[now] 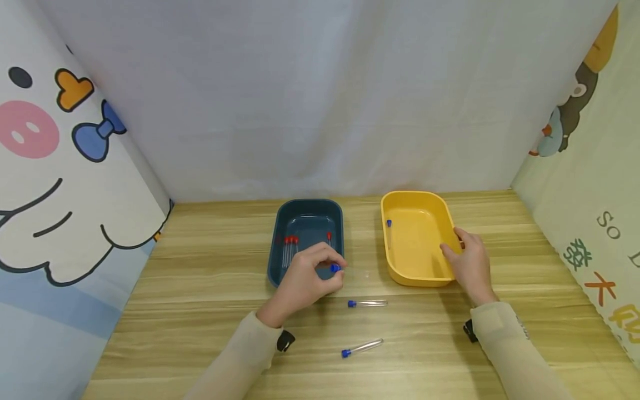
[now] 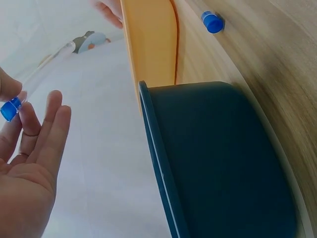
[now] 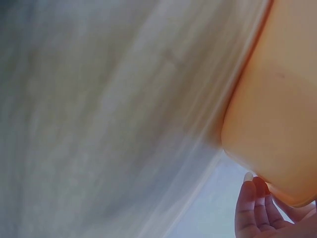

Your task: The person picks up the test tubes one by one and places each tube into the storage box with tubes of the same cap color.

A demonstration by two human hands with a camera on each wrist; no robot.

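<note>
My left hand pinches a test tube with a blue cap between thumb and forefinger, above the front right of the dark teal tray. In the left wrist view the clear tube slants up from its blue cap, the other fingers extended. Red-capped test tubes lie inside the teal tray. My right hand holds the right rim of the yellow tray, thumb on the inner side and fingers outside. One blue-capped tube lies along that tray's left wall.
Two more blue-capped tubes lie on the wooden table: one tube just in front of the trays, another tube nearer the front. Behind the table hangs a pale curtain. Printed cartoon cloths stand at both sides.
</note>
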